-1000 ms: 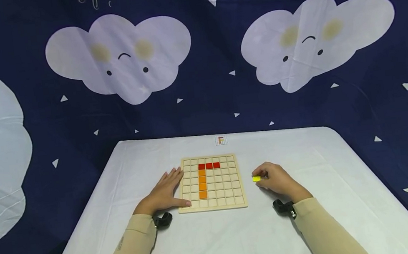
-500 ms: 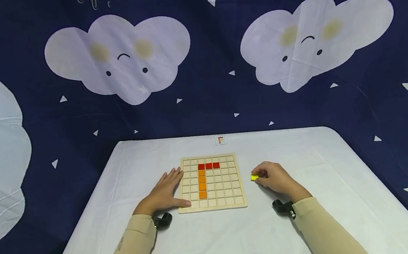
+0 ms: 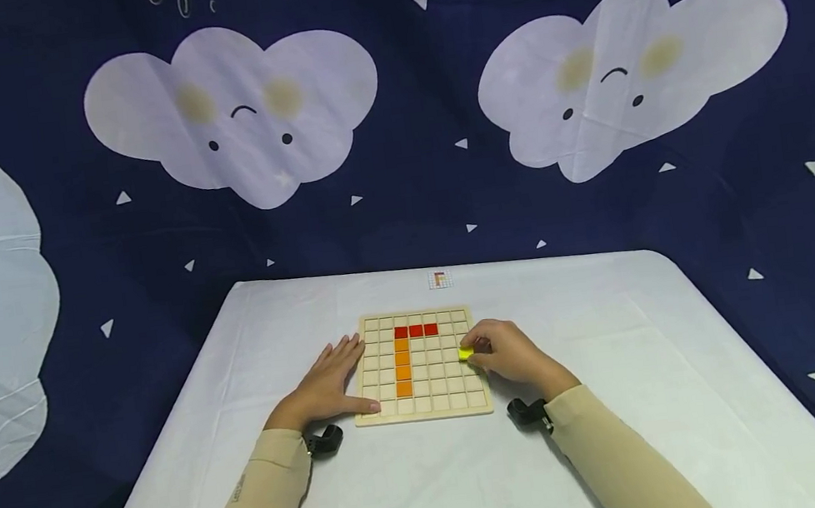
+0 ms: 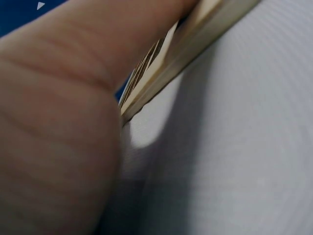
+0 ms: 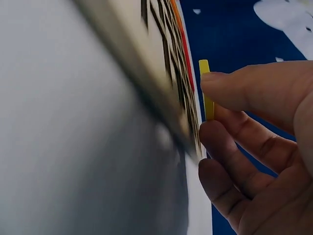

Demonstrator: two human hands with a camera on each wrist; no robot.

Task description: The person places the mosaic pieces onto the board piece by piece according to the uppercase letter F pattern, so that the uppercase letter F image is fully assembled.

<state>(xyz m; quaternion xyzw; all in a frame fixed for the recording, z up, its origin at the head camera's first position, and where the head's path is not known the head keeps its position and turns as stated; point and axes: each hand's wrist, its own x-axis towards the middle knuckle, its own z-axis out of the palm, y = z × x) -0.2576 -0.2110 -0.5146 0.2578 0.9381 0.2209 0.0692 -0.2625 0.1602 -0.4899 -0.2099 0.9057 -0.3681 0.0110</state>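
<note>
A wooden grid board lies on the white table. Its grooved cells hold a row of red tiles near the top and a column of orange tiles running down from the row's left end. My left hand rests at the board's left edge, fingers spread and straight, thumb over the lower left corner. Between thumb and fingers my right hand pinches a yellow tile, over the board's right columns. In the right wrist view the thin yellow tile stands edge-on in the grip, above the board's surface.
A small printed pattern card lies behind the board near the table's far edge. The white table ends at a dark blue cloth with clouds. Each wrist carries a black camera mount.
My right hand has moved left with the yellow tile, from beside the board to over its right columns. The left hand stays put at the board's left edge.
</note>
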